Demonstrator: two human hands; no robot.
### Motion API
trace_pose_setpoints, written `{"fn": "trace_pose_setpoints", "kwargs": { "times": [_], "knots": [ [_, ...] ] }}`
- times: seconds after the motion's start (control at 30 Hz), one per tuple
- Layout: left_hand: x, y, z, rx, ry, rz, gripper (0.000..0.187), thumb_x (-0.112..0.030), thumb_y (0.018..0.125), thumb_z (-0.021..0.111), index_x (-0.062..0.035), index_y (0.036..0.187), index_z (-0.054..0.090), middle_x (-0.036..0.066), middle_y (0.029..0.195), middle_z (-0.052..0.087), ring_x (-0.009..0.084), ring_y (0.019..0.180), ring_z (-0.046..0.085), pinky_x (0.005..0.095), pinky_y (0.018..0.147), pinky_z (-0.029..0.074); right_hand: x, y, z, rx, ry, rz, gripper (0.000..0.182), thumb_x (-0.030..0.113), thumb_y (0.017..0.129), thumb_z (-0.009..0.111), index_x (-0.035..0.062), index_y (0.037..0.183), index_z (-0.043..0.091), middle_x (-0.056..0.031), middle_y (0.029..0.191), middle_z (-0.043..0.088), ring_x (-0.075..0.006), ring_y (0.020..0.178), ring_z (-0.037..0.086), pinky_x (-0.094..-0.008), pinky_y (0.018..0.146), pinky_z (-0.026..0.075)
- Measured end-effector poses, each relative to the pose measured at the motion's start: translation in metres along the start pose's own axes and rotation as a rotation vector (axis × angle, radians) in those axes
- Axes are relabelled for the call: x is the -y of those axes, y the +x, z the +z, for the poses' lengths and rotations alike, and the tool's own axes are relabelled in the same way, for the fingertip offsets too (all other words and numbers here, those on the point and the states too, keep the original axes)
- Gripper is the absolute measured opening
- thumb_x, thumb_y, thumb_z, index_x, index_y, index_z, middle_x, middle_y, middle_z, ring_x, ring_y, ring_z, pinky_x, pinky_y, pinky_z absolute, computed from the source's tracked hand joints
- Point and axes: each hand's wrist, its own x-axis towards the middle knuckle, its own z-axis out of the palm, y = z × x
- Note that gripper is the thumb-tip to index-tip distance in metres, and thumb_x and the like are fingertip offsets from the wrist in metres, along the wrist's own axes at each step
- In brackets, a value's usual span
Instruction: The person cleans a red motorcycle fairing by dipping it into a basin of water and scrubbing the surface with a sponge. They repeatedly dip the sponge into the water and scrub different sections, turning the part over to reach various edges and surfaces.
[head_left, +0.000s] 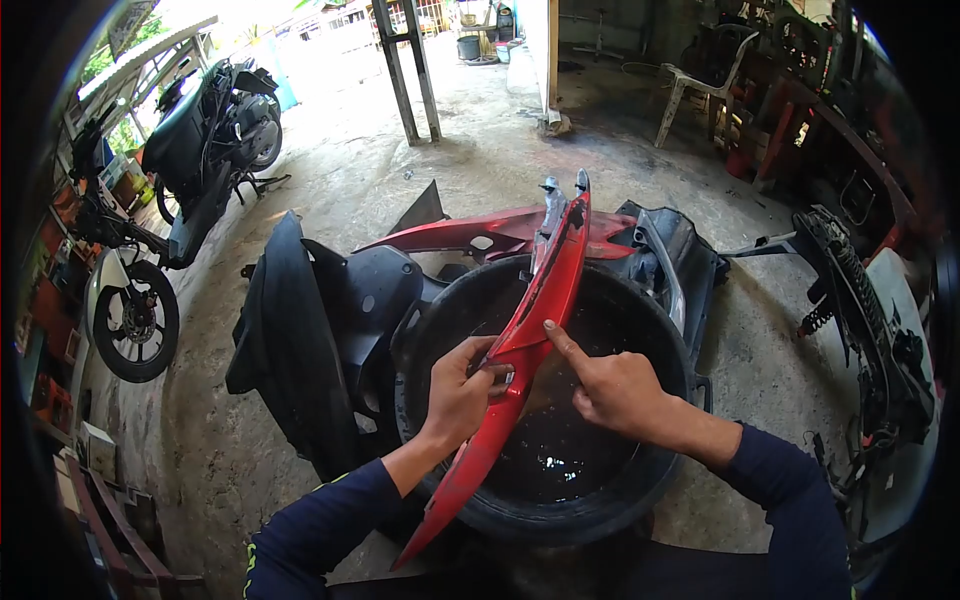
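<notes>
A long, curved red motorcycle fairing panel slants over a black round tub. My left hand is closed on the panel's left edge near its middle, fingers partly hidden behind it. With its index finger stretched out, my right hand touches the panel's face just above a seam; the other fingers are curled and hold nothing visible. Dark water with a bright reflection lies in the tub below. Dark scuffs run along the panel's upper left edge.
Black plastic body panels lean left of the tub. Another red panel lies behind it, beside dark parts. A motorcycle stands at left, a stripped frame with a spring at right, a plastic chair farther back.
</notes>
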Motion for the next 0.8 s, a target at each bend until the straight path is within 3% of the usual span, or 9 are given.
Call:
{"fn": "trace_pose_setpoints", "kwargs": {
  "times": [0.1,0.23,0.3,0.37,0.5,0.63,0.7,0.73,0.8],
  "knots": [
    [0.004,0.002,0.001,-0.027,0.031,0.037,0.037,0.01,0.094,0.049,0.0059,0.126,0.066,0.011,0.115,0.071,0.0162,0.102,0.072,0.0285,0.081,0.063,-0.009,0.002,0.007,-0.01,-0.006,0.002,0.1,0.018,0.079,0.076,0.0081,0.165,0.025,-0.0152,0.068,0.069,-0.0348,0.061,0.071,-0.0479,0.059,0.057],
    [0.007,-0.003,0.009,-0.083,0.165,0.121,0.033,0.008,0.095,0.054,0.0057,0.125,0.067,0.012,0.103,0.074,0.0152,0.097,0.072,0.0282,0.077,0.059,-0.042,0.005,0.065,-0.152,0.536,0.38,0.084,0.023,0.082,0.082,0.0022,0.153,0.043,-0.0221,0.088,0.076,-0.0376,0.085,0.076,-0.0445,0.079,0.06],
    [0.01,-0.005,0.013,-0.108,0.275,0.161,0.033,0.007,0.094,0.055,0.0054,0.125,0.067,0.014,0.101,0.074,0.0172,0.096,0.073,0.0302,0.079,0.058,-0.058,-0.001,0.097,0.102,0.57,0.397,0.064,0.021,0.082,0.083,0.0035,0.139,0.061,-0.0241,0.101,0.077,-0.0359,0.099,0.076,-0.0429,0.088,0.059],
    [0.028,-0.001,0.015,-0.155,0.396,0.259,0.037,0.005,0.09,0.058,0.005,0.125,0.067,0.021,0.103,0.074,0.0252,0.093,0.074,0.0351,0.085,0.055,-0.088,-0.014,0.174,0.333,0.328,0.202,0.031,0.019,0.085,0.078,0.0106,0.114,0.078,-0.0182,0.106,0.078,-0.0366,0.1,0.075,-0.0442,0.091,0.058],
    [0.033,0.002,0.023,-0.159,0.406,0.252,0.039,0.005,0.087,0.057,0.0057,0.125,0.067,0.023,0.106,0.073,0.0317,0.097,0.074,0.0365,0.089,0.054,-0.078,-0.024,0.191,0.49,0.194,0.224,0.028,0.017,0.089,0.072,0.0101,0.115,0.079,-0.0181,0.104,0.077,-0.0362,0.099,0.075,-0.0439,0.09,0.058],
    [0.037,0.005,0.026,-0.165,0.375,0.211,0.039,0.005,0.087,0.057,0.0057,0.125,0.068,0.024,0.106,0.074,0.0302,0.098,0.074,0.0362,0.09,0.054,-0.06,-0.006,0.098,0.012,0.624,0.306,0.037,0.005,0.088,0.064,0.0044,0.123,0.074,-0.0226,0.114,0.074,-0.0371,0.102,0.074,-0.0424,0.089,0.059],
    [0.025,0.006,0.033,-0.165,0.344,0.185,0.039,0.005,0.088,0.057,0.0056,0.126,0.068,0.024,0.105,0.074,0.0286,0.097,0.074,0.0362,0.09,0.054,-0.043,0.0,0.051,-0.336,0.504,0.338,0.041,0.0,0.085,0.063,0.0023,0.125,0.072,-0.0198,0.118,0.073,-0.0351,0.105,0.073,-0.0403,0.091,0.058],
    [0.018,0.007,0.037,-0.17,0.313,0.16,0.04,0.005,0.088,0.057,0.0054,0.126,0.068,0.024,0.104,0.074,0.027,0.096,0.074,0.0361,0.09,0.054,-0.042,0.003,0.042,-0.524,0.365,0.166,0.043,0.003,0.085,0.065,0.0049,0.127,0.072,-0.0156,0.125,0.072,-0.0354,0.113,0.068,-0.0419,0.1,0.055],
    [0.014,0.011,0.042,-0.176,0.311,0.174,0.039,0.004,0.089,0.057,0.0056,0.126,0.068,0.024,0.103,0.075,0.0258,0.095,0.073,0.0362,0.09,0.054,-0.031,0.015,0.019,-0.563,0.098,0.035,0.045,0.005,0.083,0.068,0.0054,0.128,0.072,-0.0145,0.13,0.07,-0.0336,0.122,0.064,-0.0442,0.11,0.048]
  ]
}}
